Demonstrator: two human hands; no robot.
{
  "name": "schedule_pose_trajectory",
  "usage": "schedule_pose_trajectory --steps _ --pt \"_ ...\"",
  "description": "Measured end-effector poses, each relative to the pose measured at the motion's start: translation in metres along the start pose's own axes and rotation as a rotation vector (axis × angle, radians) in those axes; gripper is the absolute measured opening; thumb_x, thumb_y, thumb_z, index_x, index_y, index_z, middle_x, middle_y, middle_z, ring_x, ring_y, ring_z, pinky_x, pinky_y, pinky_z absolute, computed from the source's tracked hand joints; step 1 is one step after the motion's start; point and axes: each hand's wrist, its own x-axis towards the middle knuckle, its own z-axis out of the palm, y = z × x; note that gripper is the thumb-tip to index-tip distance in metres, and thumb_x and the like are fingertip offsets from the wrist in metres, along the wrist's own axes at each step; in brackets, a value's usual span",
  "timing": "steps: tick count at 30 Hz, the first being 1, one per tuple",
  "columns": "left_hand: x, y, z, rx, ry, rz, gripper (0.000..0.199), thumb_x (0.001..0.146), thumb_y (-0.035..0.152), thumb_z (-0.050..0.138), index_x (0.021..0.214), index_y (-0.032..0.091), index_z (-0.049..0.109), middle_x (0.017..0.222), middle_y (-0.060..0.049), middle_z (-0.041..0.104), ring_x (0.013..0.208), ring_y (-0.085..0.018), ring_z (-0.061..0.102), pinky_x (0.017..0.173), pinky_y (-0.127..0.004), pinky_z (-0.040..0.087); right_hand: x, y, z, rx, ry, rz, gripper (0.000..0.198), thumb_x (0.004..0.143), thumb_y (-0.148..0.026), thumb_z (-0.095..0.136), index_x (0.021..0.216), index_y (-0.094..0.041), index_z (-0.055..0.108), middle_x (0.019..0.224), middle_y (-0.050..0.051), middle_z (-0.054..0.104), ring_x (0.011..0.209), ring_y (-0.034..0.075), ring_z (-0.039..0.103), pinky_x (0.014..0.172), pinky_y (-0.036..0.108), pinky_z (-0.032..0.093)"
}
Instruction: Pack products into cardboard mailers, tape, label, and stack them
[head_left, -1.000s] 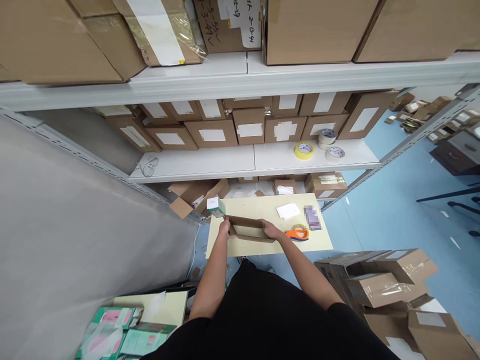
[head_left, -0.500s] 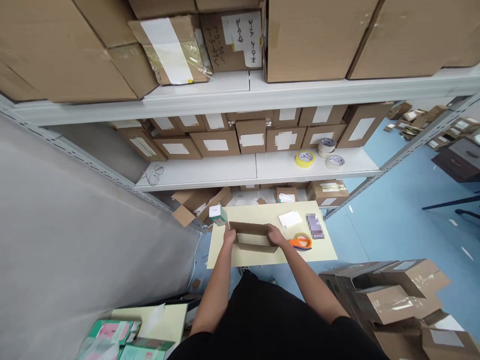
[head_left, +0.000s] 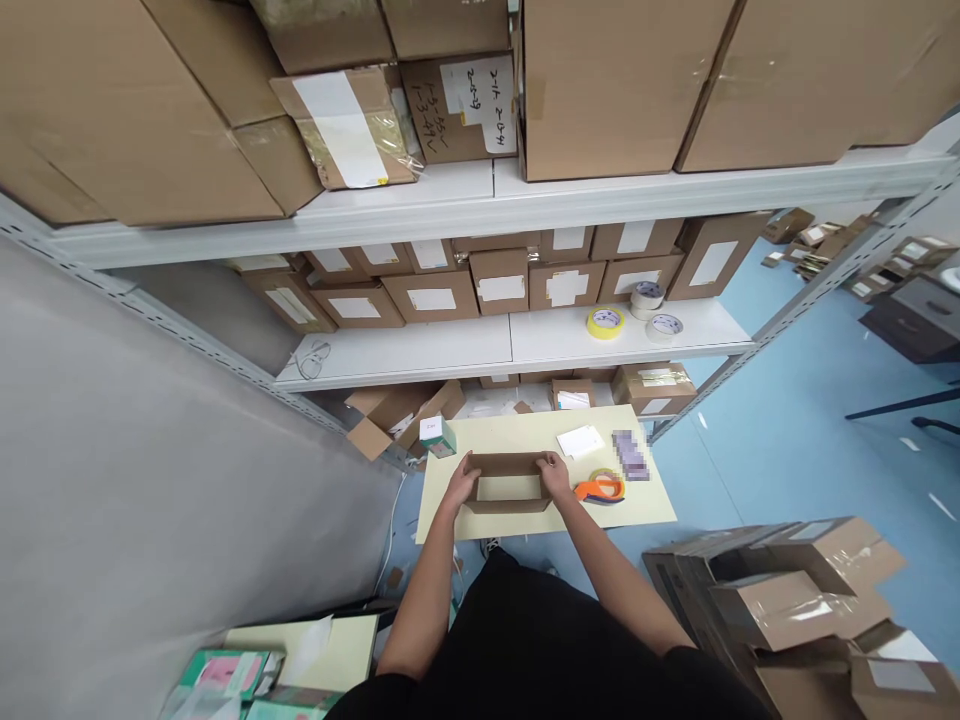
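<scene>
Between my two hands is a brown cardboard box (head_left: 508, 506), open through the middle so that the table top shows inside its walls. My left hand (head_left: 460, 482) grips its left end, fingers over the far left corner. At the right end my right hand (head_left: 553, 474) holds the wall near the far right corner. A small green and white box (head_left: 437, 437) stands beyond my left hand. Close to my right hand lies an orange tape dispenser (head_left: 600, 488) with a yellow roll. White cards (head_left: 580, 441) lie farther back on the pale yellow table (head_left: 510, 434).
A shelving rack (head_left: 405, 350) full of cartons rises behind the table. Tape rolls (head_left: 605, 322) sit on its middle shelf. A blurred purple item (head_left: 630, 455) lies at the table's right. Open cartons (head_left: 795, 590) are stacked at lower right, green packages (head_left: 225, 680) at lower left.
The cardboard frame has straightened and moved slightly nearer to me. My left hand has shifted its hold towards the far left corner, my right hand towards the far right corner.
</scene>
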Motion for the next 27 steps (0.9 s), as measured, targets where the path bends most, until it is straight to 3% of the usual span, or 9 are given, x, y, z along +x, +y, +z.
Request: schedule_pose_trajectory --steps 4,8,11,18,27 --pt "-0.012 -0.010 0.000 -0.232 0.045 0.013 0.063 0.095 0.044 0.058 0.155 0.028 0.048 0.153 -0.007 0.056 0.145 -0.029 0.048 0.117 -0.044 0.044 -0.004 -0.002 0.001 0.181 -0.091 -0.019 0.058 0.077 -0.052 0.066 0.127 -0.023 0.067 0.137 0.009 0.067 0.131 0.029 0.059 0.114 0.041 0.044" --pt "-0.020 -0.016 -0.001 -0.222 0.009 0.040 0.060 0.103 0.051 0.038 0.160 0.031 0.040 0.156 -0.003 0.054 0.147 -0.023 0.046 0.115 -0.038 0.047 -0.011 0.007 -0.006 0.266 -0.200 -0.081 0.070 0.085 -0.070 0.057 0.140 -0.025 0.063 0.156 0.007 0.053 0.149 0.026 0.042 0.124 0.043 0.033" --pt "-0.019 -0.012 -0.004 -0.252 -0.047 0.028 0.063 0.102 0.054 0.044 0.159 0.030 0.039 0.158 -0.005 0.051 0.144 -0.024 0.050 0.112 -0.037 0.049 -0.015 0.011 -0.013 0.253 -0.266 -0.054 0.079 0.085 -0.079 0.054 0.147 -0.030 0.056 0.163 0.004 0.044 0.153 0.026 0.036 0.121 0.045 0.035" --pt "-0.013 0.000 -0.008 -0.131 -0.157 0.011 0.062 0.091 0.056 0.065 0.143 0.025 0.052 0.149 -0.014 0.057 0.134 -0.027 0.058 0.106 -0.037 0.050 -0.009 -0.005 -0.026 0.234 -0.360 0.044 0.062 0.083 -0.063 0.070 0.139 -0.039 0.059 0.162 0.003 0.046 0.146 0.029 0.045 0.111 0.052 0.042" --pt "-0.004 -0.010 0.006 -0.106 -0.103 0.082 0.061 0.079 0.056 0.075 0.125 0.024 0.050 0.133 -0.013 0.064 0.123 -0.026 0.063 0.102 -0.038 0.052 -0.003 -0.015 -0.028 0.196 -0.343 0.073 0.052 0.077 -0.055 0.077 0.123 -0.036 0.065 0.153 0.002 0.055 0.135 0.029 0.053 0.105 0.049 0.047"
